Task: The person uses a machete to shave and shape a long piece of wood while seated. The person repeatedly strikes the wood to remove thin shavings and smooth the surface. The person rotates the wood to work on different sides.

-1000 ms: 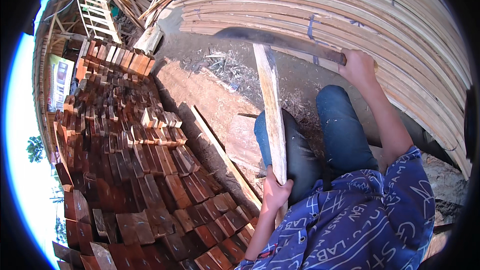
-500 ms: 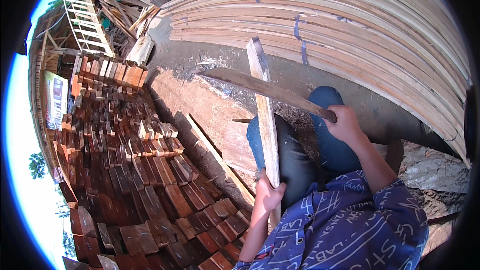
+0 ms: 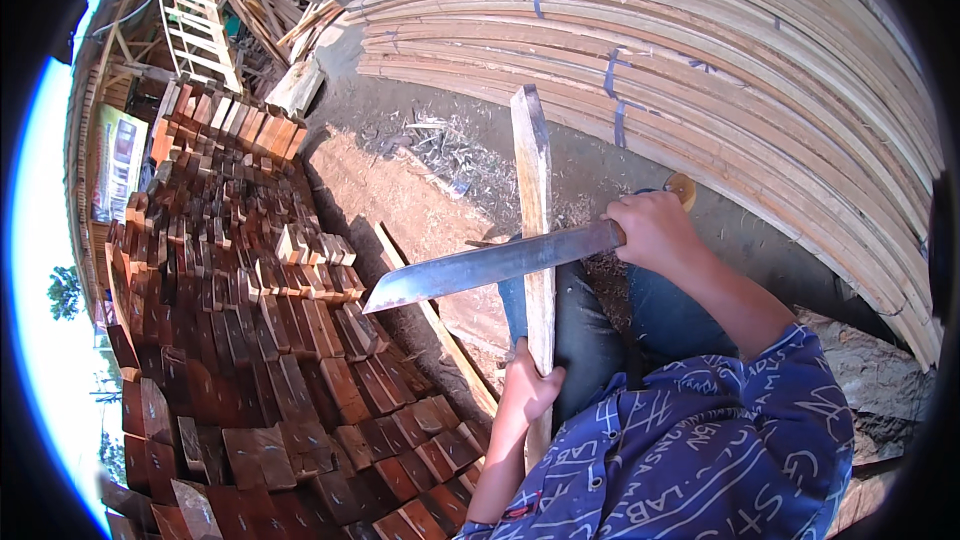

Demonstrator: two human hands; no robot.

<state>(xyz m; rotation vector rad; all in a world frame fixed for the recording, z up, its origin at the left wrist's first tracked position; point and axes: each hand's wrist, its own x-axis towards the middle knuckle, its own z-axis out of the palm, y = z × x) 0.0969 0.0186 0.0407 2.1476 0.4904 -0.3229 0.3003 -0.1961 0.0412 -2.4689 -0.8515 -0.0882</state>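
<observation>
My left hand (image 3: 530, 388) is wrapped round the lower part of a pale wooden stick (image 3: 532, 175). The stick runs up and away from me past my thigh, its squared far end over the ground. In my right hand (image 3: 655, 232) is the handle of a machete (image 3: 470, 270), partly hidden by the fingers. Its long blade lies across the stick in the view, tip toward the left and flat side catching the light. I cannot tell whether the blade touches the wood. My knees in blue jeans (image 3: 590, 325) are under the stick.
Stacked reddish-brown wood blocks (image 3: 290, 380) fill the left side. Long pale wooden strips (image 3: 640, 30), tied in bundles, lie across the far right. Wood shavings (image 3: 455, 145) litter the ground ahead. A narrow plank (image 3: 435, 315) lies beside the blocks, and a ladder (image 3: 195, 15) leans far left.
The machete's tip has swung down toward me, and the blade has turned to show its flat side. My right hand has shifted left and slightly up; my left hand still grips the stick.
</observation>
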